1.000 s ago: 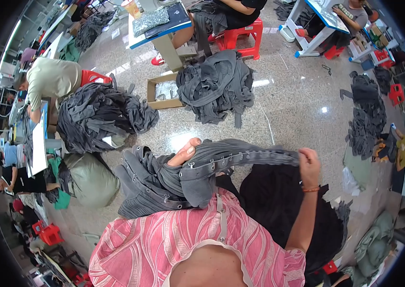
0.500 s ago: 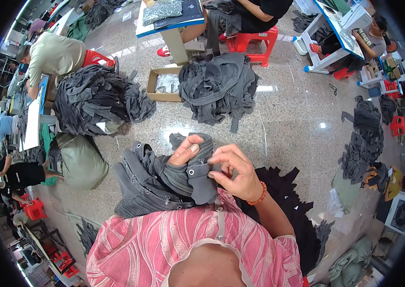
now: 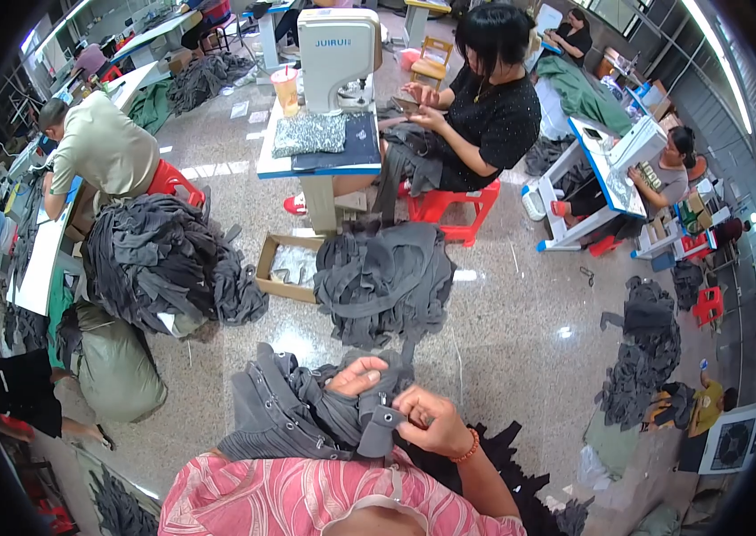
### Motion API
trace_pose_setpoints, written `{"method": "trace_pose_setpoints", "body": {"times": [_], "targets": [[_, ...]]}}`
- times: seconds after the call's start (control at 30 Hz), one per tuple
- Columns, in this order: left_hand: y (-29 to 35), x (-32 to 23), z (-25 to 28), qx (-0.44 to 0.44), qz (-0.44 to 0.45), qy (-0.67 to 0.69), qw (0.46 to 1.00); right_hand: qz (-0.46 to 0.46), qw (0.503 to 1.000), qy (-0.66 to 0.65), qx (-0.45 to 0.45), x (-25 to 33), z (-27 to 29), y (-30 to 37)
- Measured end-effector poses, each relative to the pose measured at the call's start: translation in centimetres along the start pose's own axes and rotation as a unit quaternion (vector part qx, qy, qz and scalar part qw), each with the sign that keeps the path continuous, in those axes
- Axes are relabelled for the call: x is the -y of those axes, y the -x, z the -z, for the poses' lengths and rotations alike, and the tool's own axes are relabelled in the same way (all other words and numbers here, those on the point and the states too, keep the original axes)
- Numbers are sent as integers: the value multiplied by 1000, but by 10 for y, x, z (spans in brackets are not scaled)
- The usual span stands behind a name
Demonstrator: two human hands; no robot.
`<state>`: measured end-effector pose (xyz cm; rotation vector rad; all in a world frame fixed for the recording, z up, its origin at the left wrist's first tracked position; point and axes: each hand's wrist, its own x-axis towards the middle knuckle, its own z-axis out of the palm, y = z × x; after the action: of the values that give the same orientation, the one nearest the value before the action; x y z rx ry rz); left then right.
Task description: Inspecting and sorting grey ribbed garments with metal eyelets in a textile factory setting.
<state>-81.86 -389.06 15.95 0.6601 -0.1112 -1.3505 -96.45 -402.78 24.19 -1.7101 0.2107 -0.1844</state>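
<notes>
A bundle of dark grey cloth bands (image 3: 275,402) with metal eyelets and small hooks lies gathered against my pink patterned top. My left hand (image 3: 358,377) is closed around part of the grey cloth, its thumb on top and most of its fingers hidden in the folds. At the right side of the bundle, my right hand (image 3: 434,422), with an orange bead bracelet at the wrist, pinches the edge of a grey tab (image 3: 378,431) beside its eyelet. Black cloth pieces (image 3: 508,469) show beneath my right forearm.
Ahead on the speckled floor are a grey cloth pile (image 3: 387,281), a cardboard box (image 3: 284,290) and a larger pile (image 3: 150,259). A co-worker (image 3: 494,107) sits on a red stool (image 3: 458,214) by a machine table (image 3: 320,165). A stuffed sack (image 3: 119,371) stands left.
The view has tilted upward, showing more of the machine and the seated co-worker. My right fingers, earlier spread beside the tab, now come together on its edge. My left hand still grips the cloth.
</notes>
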Motion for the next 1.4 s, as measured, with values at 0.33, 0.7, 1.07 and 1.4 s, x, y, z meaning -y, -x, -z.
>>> {"method": "trace_pose_setpoints", "body": {"times": [0.33, 0.7, 1.07, 1.4], "targets": [[-60, 15, -33, -6, 59, 19, 998, -56, 995, -82, 8, -40, 71, -6], [-173, 77, -133, 9, 78, 3, 997, -128, 977, -163, 56, -65, 237, 9], [-294, 157, -173, 108, -20, -215, 970, -161, 987, -4, -28, -88, 371, 37], [-385, 162, -218, 73, 81, -334, 936, -167, 967, -79, -178, -104, 437, 44]]}}
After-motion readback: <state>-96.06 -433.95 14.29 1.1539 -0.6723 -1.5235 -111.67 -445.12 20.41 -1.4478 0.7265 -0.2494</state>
